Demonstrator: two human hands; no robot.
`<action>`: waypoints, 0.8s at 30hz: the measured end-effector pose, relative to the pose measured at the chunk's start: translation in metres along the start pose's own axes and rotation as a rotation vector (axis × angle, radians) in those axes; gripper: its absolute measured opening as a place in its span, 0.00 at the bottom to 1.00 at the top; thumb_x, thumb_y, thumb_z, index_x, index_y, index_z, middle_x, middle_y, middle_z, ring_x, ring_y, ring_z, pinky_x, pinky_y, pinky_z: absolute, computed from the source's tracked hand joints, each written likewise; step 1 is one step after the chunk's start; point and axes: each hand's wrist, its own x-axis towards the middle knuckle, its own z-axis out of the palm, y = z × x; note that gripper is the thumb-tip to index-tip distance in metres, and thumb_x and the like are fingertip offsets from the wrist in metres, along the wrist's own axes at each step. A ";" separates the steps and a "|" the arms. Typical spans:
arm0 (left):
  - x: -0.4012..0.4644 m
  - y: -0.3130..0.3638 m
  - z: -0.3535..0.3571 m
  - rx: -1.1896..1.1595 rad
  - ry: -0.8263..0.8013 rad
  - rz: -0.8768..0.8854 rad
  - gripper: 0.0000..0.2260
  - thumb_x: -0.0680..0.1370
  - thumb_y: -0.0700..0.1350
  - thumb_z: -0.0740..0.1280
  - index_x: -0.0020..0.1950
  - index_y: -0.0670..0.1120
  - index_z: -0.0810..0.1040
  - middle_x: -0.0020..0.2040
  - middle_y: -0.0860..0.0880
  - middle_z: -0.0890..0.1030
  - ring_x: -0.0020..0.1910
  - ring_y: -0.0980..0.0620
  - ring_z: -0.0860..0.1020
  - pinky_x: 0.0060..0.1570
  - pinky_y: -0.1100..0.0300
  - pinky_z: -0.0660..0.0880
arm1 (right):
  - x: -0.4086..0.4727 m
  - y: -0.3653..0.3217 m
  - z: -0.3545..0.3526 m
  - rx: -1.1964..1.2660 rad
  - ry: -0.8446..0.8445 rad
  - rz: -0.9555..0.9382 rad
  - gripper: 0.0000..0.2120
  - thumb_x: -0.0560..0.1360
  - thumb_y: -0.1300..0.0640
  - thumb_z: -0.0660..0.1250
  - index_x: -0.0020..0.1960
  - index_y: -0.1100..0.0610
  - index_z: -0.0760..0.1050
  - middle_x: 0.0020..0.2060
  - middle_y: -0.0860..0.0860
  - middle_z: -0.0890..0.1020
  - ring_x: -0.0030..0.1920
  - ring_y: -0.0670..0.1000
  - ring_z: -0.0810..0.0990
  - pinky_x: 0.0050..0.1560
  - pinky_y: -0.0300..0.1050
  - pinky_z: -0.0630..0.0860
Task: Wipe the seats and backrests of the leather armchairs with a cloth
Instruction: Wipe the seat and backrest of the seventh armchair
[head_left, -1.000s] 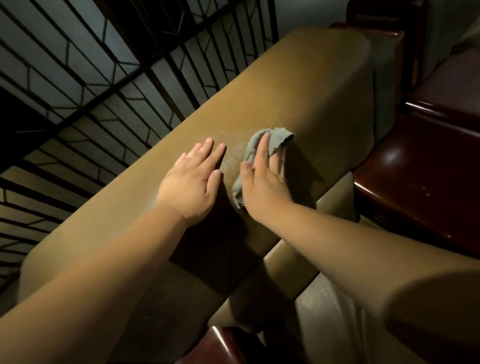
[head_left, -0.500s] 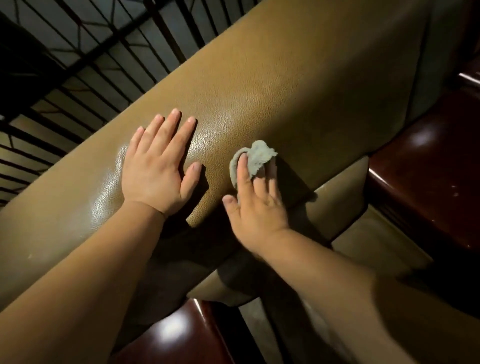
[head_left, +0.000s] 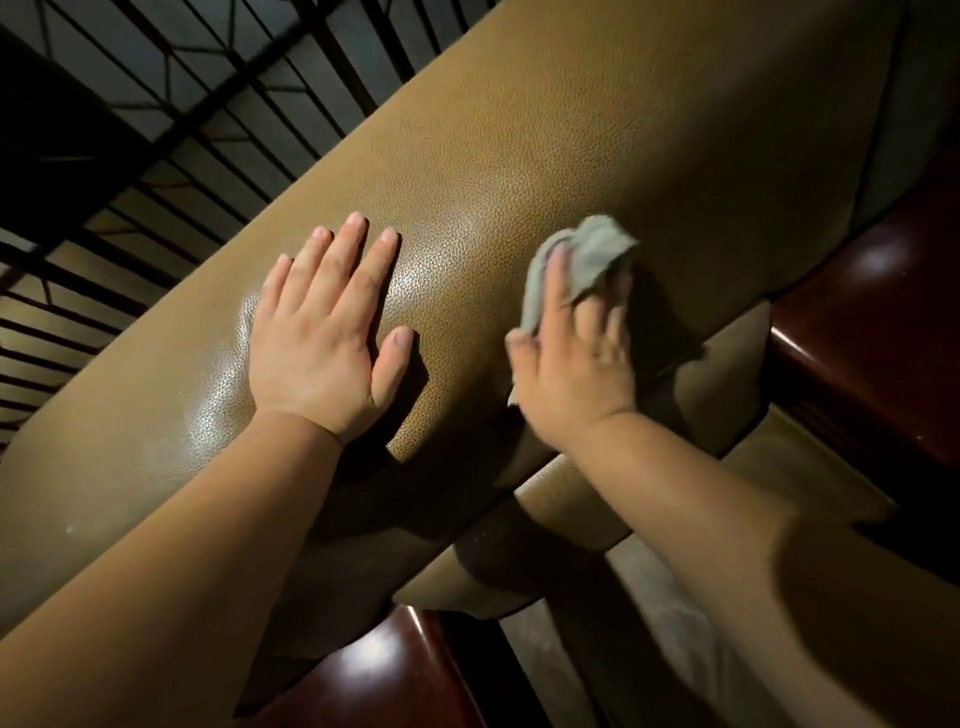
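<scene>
Our left hand (head_left: 322, 338) lies flat, fingers straight, on the leather backrest (head_left: 545, 156). Just beside it, our right hand (head_left: 571, 358) presses the cloth (head_left: 582, 260) down, fingers spread over it. The cloth looks light and limp; we judge a bunched palmful handles best.

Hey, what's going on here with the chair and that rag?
A person is wiping a tan leather armchair. The right hand presses a crumpled grey cloth against the rounded top of the backrest, with fingers laid fairly straight over it. The left hand lies flat on the leather beside it, apart from the cloth. Dark glossy wooden armrests show to the right and below.
</scene>
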 end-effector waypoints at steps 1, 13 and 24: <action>0.000 0.000 0.001 0.002 0.003 0.003 0.33 0.81 0.61 0.56 0.85 0.51 0.59 0.84 0.45 0.61 0.82 0.40 0.61 0.80 0.39 0.57 | 0.014 0.005 -0.002 0.099 0.064 0.175 0.38 0.81 0.42 0.52 0.84 0.60 0.48 0.79 0.68 0.59 0.79 0.74 0.52 0.80 0.64 0.53; -0.004 -0.004 0.003 -0.046 0.034 0.075 0.34 0.81 0.64 0.53 0.86 0.54 0.57 0.85 0.46 0.60 0.83 0.38 0.59 0.80 0.38 0.55 | -0.044 -0.037 0.031 0.059 0.027 0.128 0.38 0.81 0.42 0.51 0.84 0.58 0.46 0.78 0.68 0.61 0.79 0.73 0.53 0.80 0.67 0.53; -0.007 -0.003 0.012 0.070 0.093 0.431 0.35 0.78 0.67 0.61 0.84 0.57 0.63 0.85 0.43 0.60 0.81 0.32 0.61 0.76 0.29 0.58 | -0.100 -0.072 0.050 0.336 -0.155 0.507 0.39 0.77 0.37 0.42 0.82 0.49 0.30 0.83 0.61 0.42 0.83 0.64 0.43 0.82 0.58 0.50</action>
